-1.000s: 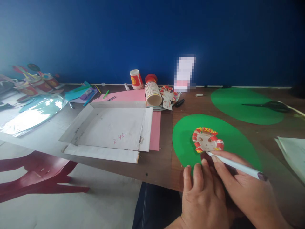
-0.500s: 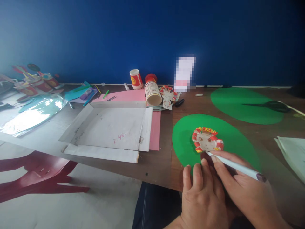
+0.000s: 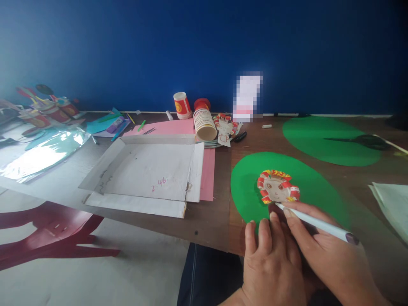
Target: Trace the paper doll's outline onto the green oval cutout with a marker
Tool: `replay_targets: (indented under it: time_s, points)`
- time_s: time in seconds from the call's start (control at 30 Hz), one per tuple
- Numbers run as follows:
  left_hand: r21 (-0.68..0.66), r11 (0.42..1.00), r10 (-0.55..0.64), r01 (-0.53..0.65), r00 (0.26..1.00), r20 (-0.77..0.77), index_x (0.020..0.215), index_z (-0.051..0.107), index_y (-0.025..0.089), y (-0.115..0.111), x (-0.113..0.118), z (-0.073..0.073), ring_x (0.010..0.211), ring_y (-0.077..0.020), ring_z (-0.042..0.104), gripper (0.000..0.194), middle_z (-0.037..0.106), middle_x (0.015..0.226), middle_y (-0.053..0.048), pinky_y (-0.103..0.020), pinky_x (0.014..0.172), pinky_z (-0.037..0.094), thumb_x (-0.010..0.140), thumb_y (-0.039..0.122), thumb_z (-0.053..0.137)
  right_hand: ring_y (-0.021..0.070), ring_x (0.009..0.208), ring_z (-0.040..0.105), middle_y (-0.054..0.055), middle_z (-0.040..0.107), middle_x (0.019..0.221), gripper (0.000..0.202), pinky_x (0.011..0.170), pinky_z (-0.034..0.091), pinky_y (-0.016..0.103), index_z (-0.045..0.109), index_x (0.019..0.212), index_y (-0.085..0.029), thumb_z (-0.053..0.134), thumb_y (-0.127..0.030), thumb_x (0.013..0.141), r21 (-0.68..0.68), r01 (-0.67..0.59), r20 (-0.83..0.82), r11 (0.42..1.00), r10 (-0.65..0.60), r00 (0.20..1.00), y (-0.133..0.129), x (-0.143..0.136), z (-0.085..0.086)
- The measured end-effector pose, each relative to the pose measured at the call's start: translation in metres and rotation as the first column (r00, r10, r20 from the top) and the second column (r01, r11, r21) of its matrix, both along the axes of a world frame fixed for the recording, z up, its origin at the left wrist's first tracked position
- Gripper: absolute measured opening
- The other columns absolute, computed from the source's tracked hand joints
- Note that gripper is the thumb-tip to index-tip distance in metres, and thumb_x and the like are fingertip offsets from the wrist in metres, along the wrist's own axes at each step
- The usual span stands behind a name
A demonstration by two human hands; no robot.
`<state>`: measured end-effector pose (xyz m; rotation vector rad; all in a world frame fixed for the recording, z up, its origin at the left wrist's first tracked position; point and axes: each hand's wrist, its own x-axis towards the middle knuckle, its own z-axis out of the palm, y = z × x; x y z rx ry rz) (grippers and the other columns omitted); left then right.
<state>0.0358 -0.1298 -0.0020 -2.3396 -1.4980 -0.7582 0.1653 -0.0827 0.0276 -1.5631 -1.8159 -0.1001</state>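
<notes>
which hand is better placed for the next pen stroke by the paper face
Probably the right hand: it grips the pen, tip close to the lower edge of the face. The left hand lies palm down, with no pen showing.

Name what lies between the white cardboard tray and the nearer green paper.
In the head view, a strip of pink paper shows beside the white cardboard tray, then brown tabletop up to the nearer green paper.

plain dark blue wall (image 3: 143, 55) behind, hazy and brighter at left; long brown wood-look table (image 3: 212, 221) against wall; dark red plastic chair (image 3: 60, 225) lower left, partly cut off; pale grey floor (image 3: 143, 272) below.
</notes>
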Motion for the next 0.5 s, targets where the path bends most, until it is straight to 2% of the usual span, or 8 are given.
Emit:
replay_targets:
  time_s: [0.23,0.5]
  points:
    - [-0.011,1.000,0.029,-0.029,1.000,0.008,0.139,0.074,0.017,-0.0025,0.0027,-0.0008,0.124,-0.0299,0.055,0.046,0.073,0.138,-0.007,-0.046,0.113,0.040,0.100,0.034,0.058,0.0200,0.068,0.079,0.002,0.082,0.080,0.027,0.070,0.064,0.028,0.079,0.088,-0.026,0.058,-0.041,0.097,-0.029,0.003,-0.063,1.000,-0.005,0.998,0.0002,-0.0010,0.0013]
    - [-0.011,1.000,0.011,-0.011,1.000,0.013,0.141,0.073,0.016,-0.0020,0.0002,-0.0002,0.126,-0.0301,0.055,0.047,0.073,0.139,-0.008,-0.046,0.113,0.038,0.102,0.037,0.057,0.0198,0.069,0.079,0.002,0.082,0.081,0.030,0.068,0.063,0.028,0.078,0.088,-0.026,0.056,-0.043,0.099,-0.009,0.019,-0.014,1.000,-0.019,1.000,-0.0011,-0.0021,0.0021]
